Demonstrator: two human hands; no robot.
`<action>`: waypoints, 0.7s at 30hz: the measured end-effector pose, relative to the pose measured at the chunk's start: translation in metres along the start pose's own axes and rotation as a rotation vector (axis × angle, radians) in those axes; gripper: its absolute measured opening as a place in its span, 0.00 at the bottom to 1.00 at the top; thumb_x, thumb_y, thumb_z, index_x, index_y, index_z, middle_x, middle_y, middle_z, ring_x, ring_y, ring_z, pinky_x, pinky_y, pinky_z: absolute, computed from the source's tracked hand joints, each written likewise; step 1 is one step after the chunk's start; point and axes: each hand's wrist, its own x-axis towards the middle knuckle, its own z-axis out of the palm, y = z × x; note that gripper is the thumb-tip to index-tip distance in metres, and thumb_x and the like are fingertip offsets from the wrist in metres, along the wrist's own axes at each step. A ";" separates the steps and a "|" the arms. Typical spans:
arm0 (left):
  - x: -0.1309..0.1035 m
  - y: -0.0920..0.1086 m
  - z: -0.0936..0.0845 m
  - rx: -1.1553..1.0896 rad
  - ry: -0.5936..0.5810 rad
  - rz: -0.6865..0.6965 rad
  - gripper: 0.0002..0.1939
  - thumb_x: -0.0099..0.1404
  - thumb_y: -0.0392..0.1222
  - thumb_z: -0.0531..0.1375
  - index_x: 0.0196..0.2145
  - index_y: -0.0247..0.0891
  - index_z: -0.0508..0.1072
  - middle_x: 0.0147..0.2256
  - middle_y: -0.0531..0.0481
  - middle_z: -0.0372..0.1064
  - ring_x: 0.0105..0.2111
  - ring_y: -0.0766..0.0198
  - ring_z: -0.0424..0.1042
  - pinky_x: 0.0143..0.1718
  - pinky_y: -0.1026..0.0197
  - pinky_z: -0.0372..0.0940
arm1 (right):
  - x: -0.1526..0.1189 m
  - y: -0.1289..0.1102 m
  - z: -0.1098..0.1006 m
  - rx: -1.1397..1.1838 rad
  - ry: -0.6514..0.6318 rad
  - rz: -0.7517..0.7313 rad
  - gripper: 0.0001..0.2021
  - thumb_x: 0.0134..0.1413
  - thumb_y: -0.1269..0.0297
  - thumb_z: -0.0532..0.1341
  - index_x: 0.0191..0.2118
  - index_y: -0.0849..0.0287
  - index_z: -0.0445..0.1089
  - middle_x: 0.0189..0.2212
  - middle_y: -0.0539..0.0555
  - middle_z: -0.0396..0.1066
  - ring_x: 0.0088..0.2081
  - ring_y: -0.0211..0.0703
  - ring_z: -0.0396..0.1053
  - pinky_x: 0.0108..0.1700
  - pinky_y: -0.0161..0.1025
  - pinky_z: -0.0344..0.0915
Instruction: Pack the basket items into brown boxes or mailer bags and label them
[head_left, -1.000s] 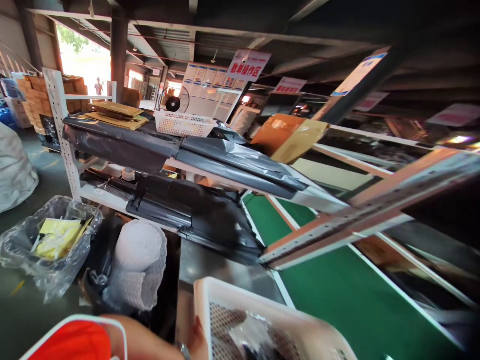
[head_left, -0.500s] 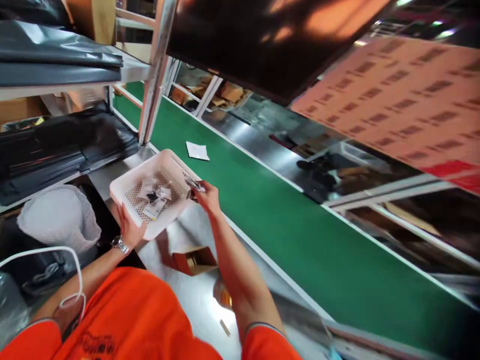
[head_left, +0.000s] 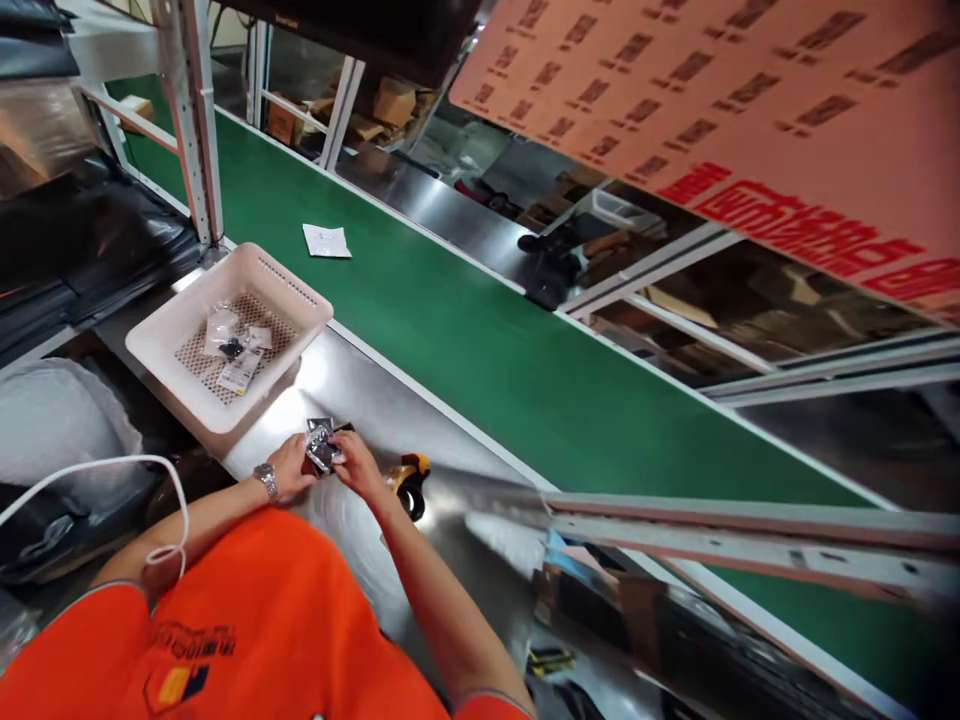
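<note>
In front of my chest a small shiny silver packet (head_left: 321, 450) is between my two hands, above the metal table (head_left: 442, 590). My left hand (head_left: 292, 468), with a watch at the wrist, closes on its left side. The fingers of my right hand (head_left: 357, 464) pinch its right side. A dark edge shows behind the packet, but I cannot make out what it belongs to. Beyond my left hand stands a white plastic basket (head_left: 154, 350), touched by neither hand. Clear bags (head_left: 234, 345) with labels lie in it. A tape dispenser (head_left: 411, 487) is right beside my right hand.
A green conveyor belt (head_left: 465, 370) runs diagonally past the table, carrying a white packet (head_left: 327, 241). A metal post (head_left: 191, 130) rises behind the basket. Rolled bubble wrap (head_left: 60, 420) sits at left. A metal rail (head_left: 720, 530) crosses at right. A cardboard sheet (head_left: 720, 130) hangs overhead.
My left hand has let go of the basket. My right hand has brought the silver packet out of it, toward my chest, where both hands meet. The open brown box no longer shows clearly.
</note>
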 end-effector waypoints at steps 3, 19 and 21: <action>-0.001 -0.007 0.005 -0.005 -0.002 0.000 0.47 0.54 0.40 0.74 0.70 0.35 0.65 0.63 0.32 0.73 0.64 0.32 0.74 0.67 0.36 0.69 | -0.015 0.008 -0.008 -0.155 -0.223 -0.077 0.13 0.59 0.63 0.63 0.47 0.64 0.74 0.48 0.60 0.76 0.51 0.52 0.72 0.58 0.47 0.69; 0.026 -0.017 -0.011 -0.122 0.025 0.096 0.45 0.52 0.40 0.77 0.66 0.39 0.70 0.61 0.37 0.72 0.62 0.39 0.74 0.66 0.37 0.70 | 0.040 -0.015 -0.033 -0.171 -0.444 0.267 0.31 0.48 0.59 0.79 0.57 0.58 0.75 0.42 0.54 0.81 0.42 0.51 0.78 0.46 0.43 0.72; 0.026 -0.020 -0.019 -0.123 -0.008 0.134 0.44 0.52 0.40 0.76 0.66 0.38 0.71 0.61 0.36 0.71 0.62 0.40 0.74 0.65 0.39 0.71 | 0.028 -0.022 -0.028 -0.216 -0.303 0.323 0.36 0.47 0.56 0.80 0.60 0.60 0.71 0.44 0.58 0.82 0.44 0.55 0.80 0.47 0.44 0.72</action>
